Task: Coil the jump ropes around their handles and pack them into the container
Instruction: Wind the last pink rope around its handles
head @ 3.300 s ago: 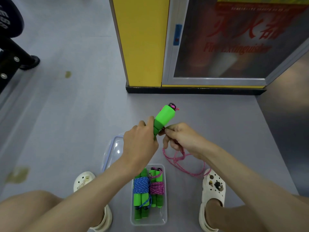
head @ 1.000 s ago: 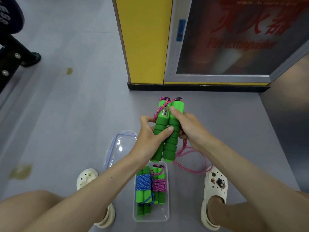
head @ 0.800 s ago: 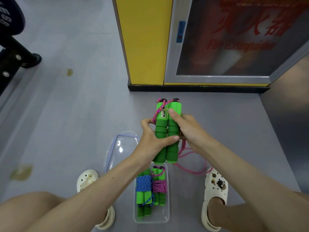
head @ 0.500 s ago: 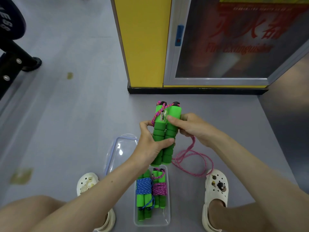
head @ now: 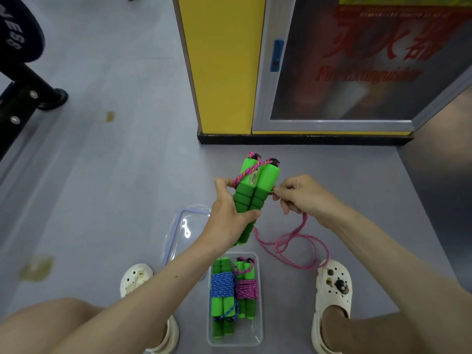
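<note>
I'm noting two coiled ropes (head: 221,287) packed in container (head: 259,325); left hand (head: 227,218) gripping third's handles (head: 255,190), right hand (head: 301,198) pinching its loose pink rope (head: 303,224) at 3 o'clock.

green handles (head: 255,190), pink rope (head: 293,241) — yellow pillar (head: 224,62)

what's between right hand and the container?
Head view: slack pink rope hangs from the right hand and loops on the floor before the container.

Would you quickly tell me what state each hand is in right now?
Left hand: closed round the green handles, held together as a pair.
Right hand: closed, pinching the pink rope beside the handles.
</note>
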`<state>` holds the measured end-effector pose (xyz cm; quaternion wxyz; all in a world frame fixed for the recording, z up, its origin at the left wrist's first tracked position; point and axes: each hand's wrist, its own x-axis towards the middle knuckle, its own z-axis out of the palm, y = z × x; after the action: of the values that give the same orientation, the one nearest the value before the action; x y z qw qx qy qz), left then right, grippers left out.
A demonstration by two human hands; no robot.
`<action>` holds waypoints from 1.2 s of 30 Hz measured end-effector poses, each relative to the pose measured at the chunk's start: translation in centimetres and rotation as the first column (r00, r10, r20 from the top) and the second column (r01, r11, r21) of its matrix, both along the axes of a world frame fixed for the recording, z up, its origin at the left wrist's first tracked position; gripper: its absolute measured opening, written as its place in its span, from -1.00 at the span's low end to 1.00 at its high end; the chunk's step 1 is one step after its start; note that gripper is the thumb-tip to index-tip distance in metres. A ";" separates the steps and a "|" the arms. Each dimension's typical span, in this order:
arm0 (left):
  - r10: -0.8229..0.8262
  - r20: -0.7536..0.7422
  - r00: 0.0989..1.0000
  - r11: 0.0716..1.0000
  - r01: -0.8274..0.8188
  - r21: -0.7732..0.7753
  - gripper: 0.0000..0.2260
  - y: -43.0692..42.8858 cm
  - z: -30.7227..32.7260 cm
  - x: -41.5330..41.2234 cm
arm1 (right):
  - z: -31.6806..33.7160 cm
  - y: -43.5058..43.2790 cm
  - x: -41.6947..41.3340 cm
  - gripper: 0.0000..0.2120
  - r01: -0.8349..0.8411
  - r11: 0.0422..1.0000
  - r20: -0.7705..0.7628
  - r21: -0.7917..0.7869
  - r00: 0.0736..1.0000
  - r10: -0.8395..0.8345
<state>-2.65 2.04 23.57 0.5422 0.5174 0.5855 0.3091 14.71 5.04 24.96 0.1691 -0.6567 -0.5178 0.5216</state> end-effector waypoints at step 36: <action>0.225 -0.746 0.627 0.744 0.384 0.547 -0.46 -0.9 -1.6 0.4 | -0.8 -1.5 -4.1 -0.46 0.123 0.992 -0.304 -0.026 0.945 -0.125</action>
<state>-2.27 1.16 22.01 0.0297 0.7819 0.5841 0.2157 10.61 3.53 24.12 0.2772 -0.6002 -0.4414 0.6067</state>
